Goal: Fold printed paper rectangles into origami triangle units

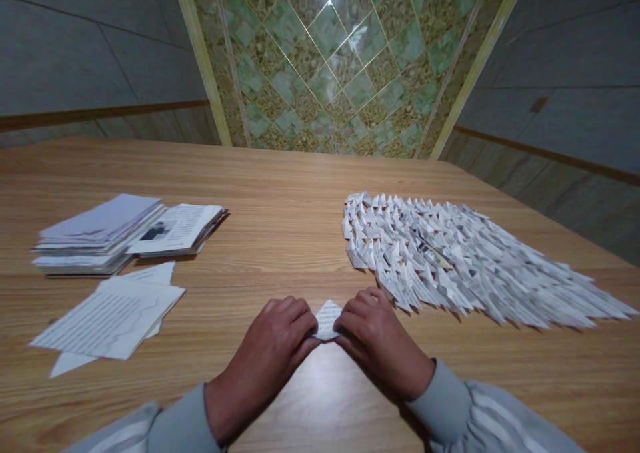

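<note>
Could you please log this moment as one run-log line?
left hand: holds folded paper piece | right hand: holds same | folded pieces pile: right | loose sheets, book stack: left

soft, even indoor light, moderately bright. a white glare spot sits on the tiled wall [330,73] straight behind the table [280,199], and a pale sheen lies on the table's near edge. shadows are faint and short. wide-lens bending curves the table's far edge and wall lines; corners look slightly soft.
</note>
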Demonstrator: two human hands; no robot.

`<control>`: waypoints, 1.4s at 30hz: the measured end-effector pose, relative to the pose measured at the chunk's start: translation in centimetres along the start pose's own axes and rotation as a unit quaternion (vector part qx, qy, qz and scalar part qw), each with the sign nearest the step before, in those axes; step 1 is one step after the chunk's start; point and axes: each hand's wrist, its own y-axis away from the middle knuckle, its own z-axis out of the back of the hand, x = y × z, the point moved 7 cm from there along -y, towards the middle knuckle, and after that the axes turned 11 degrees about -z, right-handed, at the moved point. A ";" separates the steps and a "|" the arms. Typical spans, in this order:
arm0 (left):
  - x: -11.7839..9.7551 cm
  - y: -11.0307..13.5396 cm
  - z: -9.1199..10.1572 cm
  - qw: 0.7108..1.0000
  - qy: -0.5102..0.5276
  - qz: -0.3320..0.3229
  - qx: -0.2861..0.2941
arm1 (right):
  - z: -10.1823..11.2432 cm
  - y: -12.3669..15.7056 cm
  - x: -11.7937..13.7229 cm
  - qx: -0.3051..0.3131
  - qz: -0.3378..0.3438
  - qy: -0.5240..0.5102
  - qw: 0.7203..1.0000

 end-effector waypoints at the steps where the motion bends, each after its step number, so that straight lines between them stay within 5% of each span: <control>1: 0.0 0.0 0.1 1.000 0.000 0.009 0.004 | 0.1 0.0 -0.2 0.009 -0.004 -0.006 1.000; 12: 0.6 0.2 0.6 0.998 0.026 0.059 0.001 | 0.6 0.1 -2.5 0.075 -0.087 -0.102 0.988; 26: 1.3 0.0 0.7 0.996 0.020 0.090 -0.013 | -0.1 0.3 -3.2 0.057 -0.198 -0.022 0.978; 42: 1.3 -0.2 0.8 0.996 0.003 0.091 -0.002 | -0.1 -0.2 -1.9 0.036 -0.136 -0.023 0.990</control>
